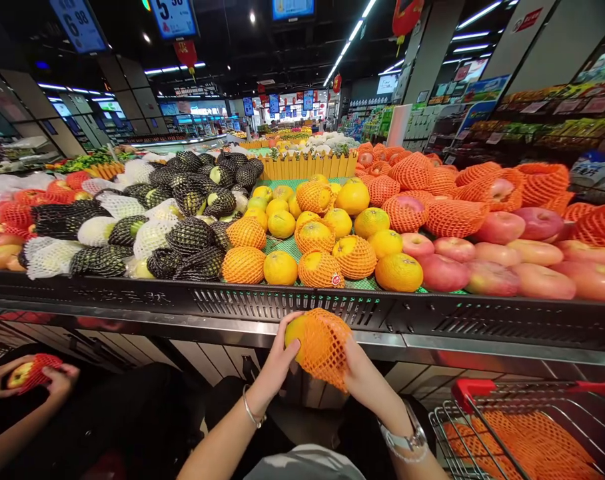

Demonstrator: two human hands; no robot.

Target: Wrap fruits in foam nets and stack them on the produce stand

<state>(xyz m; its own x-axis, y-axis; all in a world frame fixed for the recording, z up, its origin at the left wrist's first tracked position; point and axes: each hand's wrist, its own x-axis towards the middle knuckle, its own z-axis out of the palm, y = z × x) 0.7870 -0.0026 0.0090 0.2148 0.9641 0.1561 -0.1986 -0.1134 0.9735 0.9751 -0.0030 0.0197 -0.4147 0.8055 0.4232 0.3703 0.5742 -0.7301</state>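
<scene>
Gripping an orange [294, 331] between both hands, the person holds it just in front of the display's black rail [432, 320]. The left hand [277, 363] cups the bare yellow side, thumb on the peel. The right hand [365, 380] grasps the orange foam net [327, 347], which covers the fruit's right part and hangs loose below it. The step in hand looks to be working that net along the fruit, though whether on or off I cannot tell. Either way, the next move calls for the left hand to stop the fruit turning while the right spreads the mesh evenly. Beyond the hands lie piled oranges [280, 268], some netted. Right of the right hand, a trolley [470, 390] holds loose nets [522, 443]. Far left of the left hand, another person's hands [57, 380] hold a netted apple [20, 375].
</scene>
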